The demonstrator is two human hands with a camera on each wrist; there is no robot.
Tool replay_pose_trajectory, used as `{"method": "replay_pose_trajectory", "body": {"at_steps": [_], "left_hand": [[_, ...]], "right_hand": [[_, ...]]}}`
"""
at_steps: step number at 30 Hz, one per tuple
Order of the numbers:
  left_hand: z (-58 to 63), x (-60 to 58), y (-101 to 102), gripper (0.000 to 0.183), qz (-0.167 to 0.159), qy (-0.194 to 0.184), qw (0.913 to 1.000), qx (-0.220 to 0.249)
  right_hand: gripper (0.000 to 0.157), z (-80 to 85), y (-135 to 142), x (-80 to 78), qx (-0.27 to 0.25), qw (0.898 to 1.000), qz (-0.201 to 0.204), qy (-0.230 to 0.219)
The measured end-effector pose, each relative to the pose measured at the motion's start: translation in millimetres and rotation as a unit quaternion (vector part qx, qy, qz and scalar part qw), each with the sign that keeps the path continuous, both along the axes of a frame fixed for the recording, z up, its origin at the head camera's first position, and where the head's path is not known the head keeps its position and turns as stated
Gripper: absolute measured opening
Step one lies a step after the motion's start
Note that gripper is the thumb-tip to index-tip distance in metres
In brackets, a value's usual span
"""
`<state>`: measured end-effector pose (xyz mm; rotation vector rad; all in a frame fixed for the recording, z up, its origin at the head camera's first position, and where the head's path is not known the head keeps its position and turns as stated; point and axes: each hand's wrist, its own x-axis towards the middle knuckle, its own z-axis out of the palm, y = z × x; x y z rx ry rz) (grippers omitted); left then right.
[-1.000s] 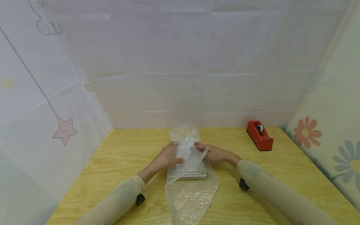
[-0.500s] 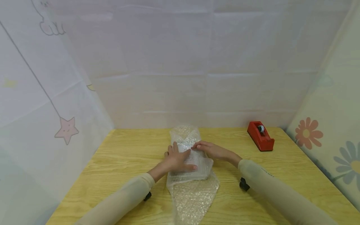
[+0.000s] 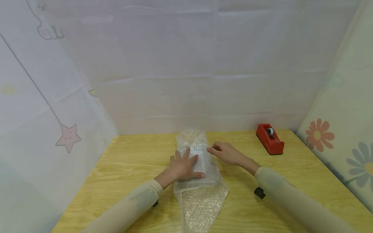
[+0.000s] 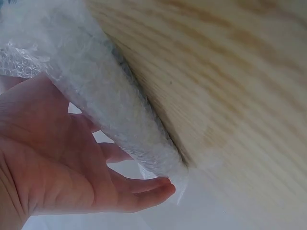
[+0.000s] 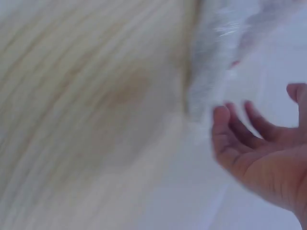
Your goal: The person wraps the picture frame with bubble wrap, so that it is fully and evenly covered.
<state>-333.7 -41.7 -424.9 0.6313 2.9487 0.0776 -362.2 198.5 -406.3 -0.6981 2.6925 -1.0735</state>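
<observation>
Bubble wrap (image 3: 201, 207) is folded over a flat rectangular item in the middle of the table; the item itself is hidden apart from a pale, blurred shape. My left hand (image 3: 180, 168) rests on top of the package with its fingers spread. In the left wrist view, that hand (image 4: 62, 158) lies along the thick side of the wrapped package (image 4: 115, 96). Just off the package's upper right edge is my right hand (image 3: 228, 153). The right wrist view shows this hand (image 5: 268, 158) with loosely bent fingers, a small gap from the wrap (image 5: 208, 62), and nothing held.
A red tape dispenser (image 3: 269, 139) with a small roll stands at the back right of the wooden table (image 3: 140, 152). A loose tail of wrap reaches toward the front edge. Printed sheets hang behind and at both sides.
The raised wrap flap has come down over the item, covering its exposed pale edge. My left hand has spread out on top. My right hand has let go of the flap and drawn back rightward.
</observation>
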Motion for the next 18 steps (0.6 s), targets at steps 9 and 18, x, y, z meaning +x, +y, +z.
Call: {"method": "replay_pose_trajectory", "body": {"at_steps": [9,18], "left_hand": [[0.7,-5.8,-2,0.104,-0.002,0.012,0.9998,-0.018],[0.3,-5.6,-4,0.115,-0.014,-0.012,0.9995,-0.026]], "right_hand": [[0.014,18.9,9,23.4,0.008,0.989,0.089,-0.12],[0.016,-7.5,23,34.4,-0.029,0.982,0.147,-0.114]]}}
